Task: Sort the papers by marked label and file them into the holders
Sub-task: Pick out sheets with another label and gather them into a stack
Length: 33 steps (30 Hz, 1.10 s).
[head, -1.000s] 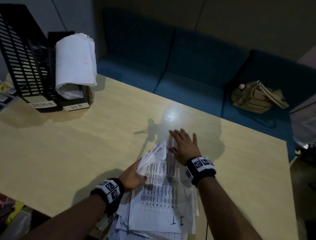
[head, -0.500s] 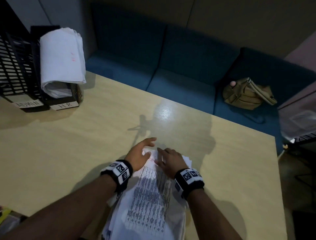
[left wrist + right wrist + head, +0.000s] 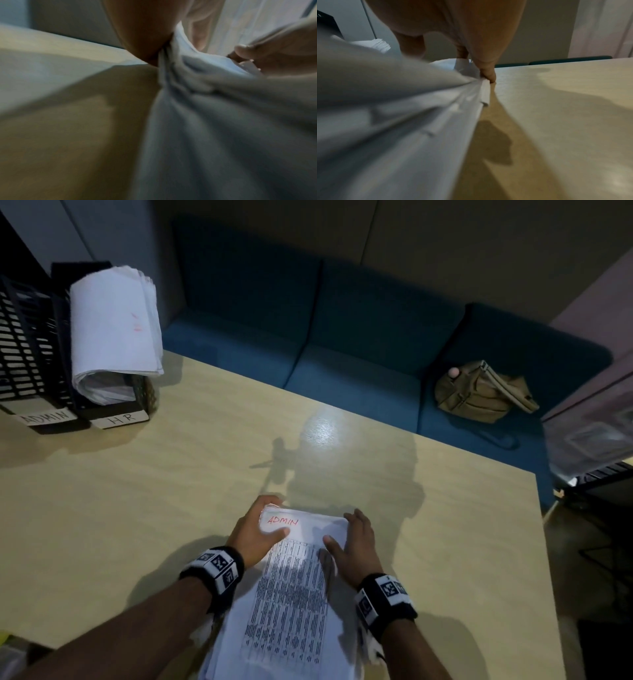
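A stack of printed papers (image 3: pixel 291 604) lies on the table's near edge; its top sheet bears "ADMIN" in red (image 3: pixel 281 521). My left hand (image 3: pixel 257 530) grips the stack's far left corner, thumb on top; the left wrist view shows the sheets (image 3: pixel 223 121) bunched under that thumb (image 3: pixel 257 58). My right hand (image 3: pixel 354 539) rests against the stack's right edge, thumb on the sheet, and its straight fingertips (image 3: pixel 489 75) touch the table beside the paper edges (image 3: pixel 471 102). Far left stand two black holders, labelled ADMIN (image 3: pixel 48 416) and HR (image 3: pixel 120 417). Curled papers (image 3: pixel 113 330) fill the HR one.
The wooden table (image 3: pixel 137 508) stretches between the stack and the holders. Behind the far edge runs a blue sofa (image 3: pixel 342 337) with a tan bag (image 3: pixel 479 393) on it. The table's right edge (image 3: pixel 541 542) drops to a dark floor.
A second ago my left hand lifted sheet edges and my right hand lay flat beyond the stack. Both hands now hold the stack at its far end, with an ADMIN sheet on top.
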Available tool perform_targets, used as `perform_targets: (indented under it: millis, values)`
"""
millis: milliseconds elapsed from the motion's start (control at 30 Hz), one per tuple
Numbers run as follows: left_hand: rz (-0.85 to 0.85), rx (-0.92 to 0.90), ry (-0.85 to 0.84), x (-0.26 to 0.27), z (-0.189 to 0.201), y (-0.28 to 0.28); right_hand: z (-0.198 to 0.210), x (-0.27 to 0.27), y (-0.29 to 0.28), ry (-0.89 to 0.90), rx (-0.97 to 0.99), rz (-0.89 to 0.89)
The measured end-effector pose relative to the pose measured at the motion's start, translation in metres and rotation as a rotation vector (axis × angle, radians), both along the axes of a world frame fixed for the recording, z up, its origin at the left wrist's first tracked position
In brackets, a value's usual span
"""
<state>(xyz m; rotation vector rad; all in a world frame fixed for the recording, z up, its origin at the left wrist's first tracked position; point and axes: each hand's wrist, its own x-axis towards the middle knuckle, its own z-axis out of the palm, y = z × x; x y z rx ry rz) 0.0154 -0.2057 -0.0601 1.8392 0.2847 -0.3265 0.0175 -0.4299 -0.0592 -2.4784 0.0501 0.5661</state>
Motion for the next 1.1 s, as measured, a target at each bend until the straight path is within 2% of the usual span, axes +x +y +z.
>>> perform_targets:
  millis: [100, 167, 233, 300, 367, 433, 500, 600, 633, 667, 733, 867, 933, 1000, 1067, 1100]
  values:
    - [0.052, -0.039, -0.039, 0.005, 0.004, 0.000, 0.007, 0.002, -0.005, -0.001, 0.146, -0.097]
    - [0.088, -0.086, -0.021, 0.008, 0.011, 0.003, 0.012, 0.001, -0.011, 0.005, 0.314, -0.299]
    - [0.117, -0.066, -0.048, 0.010, 0.026, 0.007, 0.017, -0.001, -0.015, 0.030, 0.454, -0.429]
    - [0.162, -0.087, -0.107, 0.012, 0.051, 0.008, 0.031, 0.000, -0.011, 0.013, 0.479, -0.398]
    - [0.269, -0.242, -0.148, 0.013, 0.083, 0.005, 0.056, 0.005, -0.004, -0.116, 0.457, -0.392]
    - [0.341, -0.383, -0.241, 0.010, 0.120, 0.005, 0.092, 0.014, 0.004, -0.289, 0.521, -0.410]
    - [0.333, -0.381, -0.399, 0.003, 0.159, 0.009, 0.131, 0.022, 0.009, -0.455, 0.619, -0.368]
    - [0.258, -0.375, -0.611, -0.013, 0.208, 0.014, 0.177, 0.023, 0.016, -0.864, 0.458, -0.178]
    - [0.246, -0.372, -0.626, -0.018, 0.212, 0.016, 0.182, 0.022, 0.017, -0.962, 0.455, -0.111]
    - [0.236, -0.348, -0.609, -0.022, 0.214, 0.017, 0.185, 0.018, 0.022, -0.989, 0.465, -0.046]
    - [0.219, -0.286, -0.527, -0.026, 0.197, 0.020, 0.175, 0.012, 0.030, -0.957, 0.420, 0.023]
    - [0.335, -0.534, -0.354, -0.025, 0.156, 0.032, 0.128, 0.006, 0.052, -0.543, 0.359, -0.152]
    - [0.342, -0.605, -0.265, -0.022, 0.146, 0.039, 0.102, 0.004, 0.050, -0.542, 0.411, -0.096]
    - [0.319, -0.557, -0.233, -0.019, 0.141, 0.045, 0.085, 0.003, 0.048, -0.508, 0.424, -0.054]
    - [0.309, -0.493, -0.211, -0.019, 0.139, 0.052, 0.075, 0.007, 0.050, -0.524, 0.348, -0.077]
    - [0.322, -0.442, -0.194, -0.018, 0.137, 0.054, 0.072, 0.011, 0.050, -0.590, 0.222, -0.023]
